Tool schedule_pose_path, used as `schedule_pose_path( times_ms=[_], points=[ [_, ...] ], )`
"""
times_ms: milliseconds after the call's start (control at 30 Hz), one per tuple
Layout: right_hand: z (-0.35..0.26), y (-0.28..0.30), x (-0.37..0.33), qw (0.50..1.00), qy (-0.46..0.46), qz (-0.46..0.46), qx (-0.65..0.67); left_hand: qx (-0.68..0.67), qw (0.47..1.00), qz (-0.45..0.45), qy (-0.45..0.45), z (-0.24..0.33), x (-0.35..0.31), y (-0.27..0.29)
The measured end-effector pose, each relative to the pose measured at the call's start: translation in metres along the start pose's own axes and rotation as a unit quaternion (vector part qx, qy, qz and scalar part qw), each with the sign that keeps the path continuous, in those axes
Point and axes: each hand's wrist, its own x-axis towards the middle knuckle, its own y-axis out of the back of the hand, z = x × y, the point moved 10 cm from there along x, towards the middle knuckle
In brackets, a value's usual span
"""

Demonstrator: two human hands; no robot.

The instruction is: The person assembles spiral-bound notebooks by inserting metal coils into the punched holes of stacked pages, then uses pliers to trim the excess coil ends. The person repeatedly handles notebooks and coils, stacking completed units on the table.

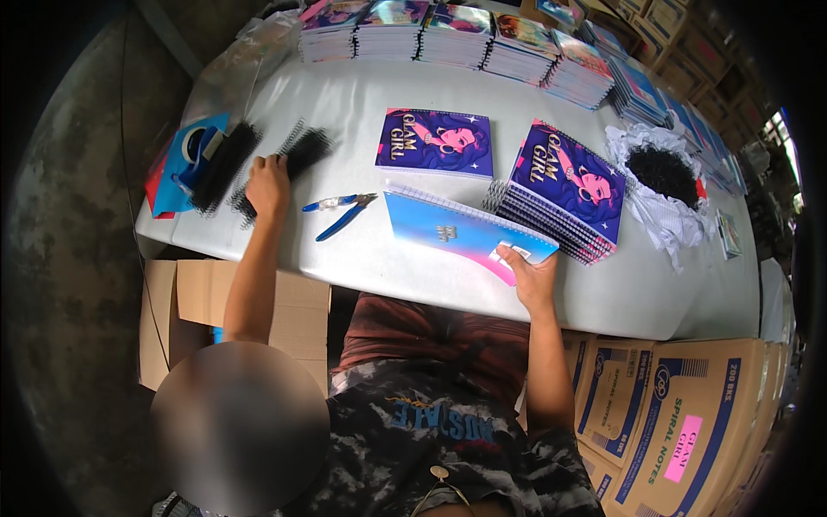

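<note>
Reference landmark: the blue-handled pliers point(338, 226), which lay on the table point(345, 263) with the handles spread apart.

Right hand point(536, 276): clamped on the near right corner of the blue-and-pink notebook point(469, 228), thumb on the printed face. This notebook was located just to the right of the pliers, tilted up, with its perforated edge uppermost. No coil could be made out along that edge.

Left hand point(268, 185): fingers bent and drawn together at the bundle of black coils point(308, 153), to the left of the pliers and slightly beyond them. Whether a single coil was gripped could not be told.

A purple-covered notebook point(435, 142) lay flat, beyond and to the right of the pliers. Farther right of the pliers stood the stack of purple-covered notebooks point(568, 185), with black binding visible at its edge.

Step in hand, as judged: selection of a coil for the held notebook. The next move probably called for separating one coil, bringing it rightward past the pliers and aligning its end with the first hole, while the right hand kept the pages square.
</note>
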Motion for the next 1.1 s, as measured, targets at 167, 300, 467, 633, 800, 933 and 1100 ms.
schedule_pose_path(
  times_ms=[167, 300, 467, 633, 800, 933, 1100],
  points=[
    [-0.029, 0.013, -0.001, 0.997, 0.053, 0.043, 0.026, 0.054, 0.995, 0.053, -0.061, 0.024, 0.026, 0.053],
    [-0.019, 0.007, 0.007, 0.998, 0.025, -0.057, -0.004, -0.21, 0.972, 0.016, -0.104, 0.043, 0.019, 0.059],
    [-0.024, 0.004, 0.002, 0.995, 0.044, -0.086, 0.012, -0.618, 0.633, -0.459, -0.078, 0.171, -0.103, 0.059],
    [-0.022, 0.002, -0.002, 0.995, 0.019, -0.09, -0.049, -0.509, 0.758, -0.371, -0.167, 0.19, -0.128, 0.085],
    [-0.023, 0.01, 0.0, 0.997, 0.024, -0.058, -0.052, -0.571, 0.716, -0.384, -0.118, 0.188, -0.099, 0.092],
    [-0.029, 0.007, 0.0, 0.994, 0.048, -0.057, -0.084, -0.547, 0.726, -0.377, -0.178, 0.194, -0.104, 0.082],
    [-0.04, 0.0, -0.003, 0.988, 0.085, -0.081, -0.1, -0.525, 0.718, -0.444, -0.11, 0.19, -0.107, 0.062]
  ],
)
